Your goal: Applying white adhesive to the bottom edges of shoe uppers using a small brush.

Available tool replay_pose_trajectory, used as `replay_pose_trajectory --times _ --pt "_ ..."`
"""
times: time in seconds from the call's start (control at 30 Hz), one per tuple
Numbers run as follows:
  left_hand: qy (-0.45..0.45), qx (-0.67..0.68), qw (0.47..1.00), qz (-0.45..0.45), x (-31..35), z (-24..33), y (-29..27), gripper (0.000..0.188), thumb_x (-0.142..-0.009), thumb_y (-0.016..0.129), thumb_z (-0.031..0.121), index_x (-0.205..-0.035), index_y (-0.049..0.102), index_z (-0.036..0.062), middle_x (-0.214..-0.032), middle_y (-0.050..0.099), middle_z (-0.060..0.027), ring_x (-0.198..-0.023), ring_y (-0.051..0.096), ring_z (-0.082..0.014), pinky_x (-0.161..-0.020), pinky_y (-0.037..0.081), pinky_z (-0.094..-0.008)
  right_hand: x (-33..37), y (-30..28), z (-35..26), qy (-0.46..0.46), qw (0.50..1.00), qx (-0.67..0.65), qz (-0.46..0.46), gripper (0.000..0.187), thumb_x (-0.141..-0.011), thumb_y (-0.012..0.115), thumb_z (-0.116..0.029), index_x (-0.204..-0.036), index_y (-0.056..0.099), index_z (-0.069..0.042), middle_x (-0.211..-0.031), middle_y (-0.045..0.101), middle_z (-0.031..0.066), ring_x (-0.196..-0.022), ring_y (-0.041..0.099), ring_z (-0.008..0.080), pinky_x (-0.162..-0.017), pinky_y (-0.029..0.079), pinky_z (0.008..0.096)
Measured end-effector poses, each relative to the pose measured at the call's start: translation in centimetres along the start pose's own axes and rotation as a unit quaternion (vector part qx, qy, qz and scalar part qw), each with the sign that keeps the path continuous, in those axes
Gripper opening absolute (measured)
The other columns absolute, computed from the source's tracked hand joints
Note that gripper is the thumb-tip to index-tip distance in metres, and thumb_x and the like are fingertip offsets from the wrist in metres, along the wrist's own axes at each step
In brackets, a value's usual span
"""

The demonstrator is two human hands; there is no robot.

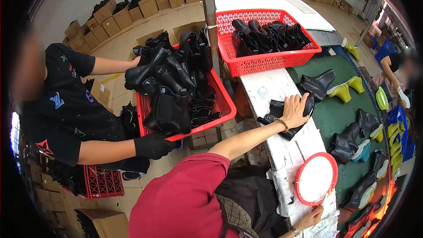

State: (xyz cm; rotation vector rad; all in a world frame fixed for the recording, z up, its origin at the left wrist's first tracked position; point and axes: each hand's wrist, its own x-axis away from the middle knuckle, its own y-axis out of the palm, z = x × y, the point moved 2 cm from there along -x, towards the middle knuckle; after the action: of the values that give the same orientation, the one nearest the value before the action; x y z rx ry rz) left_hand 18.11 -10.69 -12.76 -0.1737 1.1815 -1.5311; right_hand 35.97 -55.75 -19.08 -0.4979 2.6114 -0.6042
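Note:
My left hand lies flat, fingers spread, on a small pile of black boot uppers on the white paper-covered bench. My right hand is low at the frame's edge, next to crumpled white paper and just below a round white dish with a red rim. Its fingers are partly hidden. To my left, a co-worker in a black shirt and black gloves holds a red plastic basket heaped with black boot uppers.
A second red basket of black uppers stands at the bench's far end, beside a metal post. A green conveyor on the right carries black boots on yellow-green lasts. Cardboard boxes line the floor, and another person works at the far right.

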Motion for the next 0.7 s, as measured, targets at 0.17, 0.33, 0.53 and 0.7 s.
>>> replay_pose_trajectory --times 0.17,0.33,0.53,0.7 --pt "-0.003 -0.001 1.0 -0.007 0.0 -0.1 -0.3 0.095 -0.075 0.081 0.042 -0.153 0.037 0.0085 -0.11 0.059 -0.0178 -0.105 0.056 -0.0339 -0.09 0.038 -0.0475 0.0 0.6 -0.4 -0.004 1.0 -0.011 0.014 0.043 -0.113 0.051 -0.034 -0.106 0.066 0.006 -0.084 0.056 0.0006 -0.077 0.049 0.0115 -0.068 0.043 0.0277" --pt "-0.016 -0.008 0.999 -0.034 0.4 -0.1 -1.0 0.096 -0.076 0.082 0.043 -0.152 0.036 0.0077 -0.114 0.058 -0.0174 -0.109 0.054 -0.0321 -0.093 0.037 -0.0471 0.4 0.5 -0.2 -0.023 0.999 -0.033 0.008 0.043 -0.113 0.051 -0.034 -0.107 0.066 0.006 -0.083 0.055 0.0005 -0.076 0.048 0.0113 -0.068 0.042 0.0276" --pt "0.01 0.015 1.0 0.003 0.5 0.7 -0.8 0.089 -0.073 0.081 0.038 -0.147 0.041 0.008 -0.109 0.062 -0.0198 -0.105 0.06 -0.0379 -0.091 0.041 -0.0531 1.4 -0.4 0.3 0.002 0.998 -0.055 0.002 0.04 -0.113 0.051 -0.026 -0.125 0.065 0.01 -0.109 0.07 0.0095 -0.096 0.062 0.0168 -0.089 0.053 0.0302" --pt "-0.022 0.083 0.985 -0.153 -2.5 1.0 -4.0 0.072 -0.073 0.068 0.021 -0.14 0.05 0.0036 -0.11 0.07 -0.0295 -0.104 0.069 -0.0491 -0.093 0.054 -0.0537 0.2 0.1 -3.2 -0.055 0.993 0.082 0.057 0.018 -0.1 0.065 -0.007 -0.111 0.073 0.005 -0.101 0.074 0.0146 -0.091 0.067 0.0247 -0.083 0.053 0.0357"
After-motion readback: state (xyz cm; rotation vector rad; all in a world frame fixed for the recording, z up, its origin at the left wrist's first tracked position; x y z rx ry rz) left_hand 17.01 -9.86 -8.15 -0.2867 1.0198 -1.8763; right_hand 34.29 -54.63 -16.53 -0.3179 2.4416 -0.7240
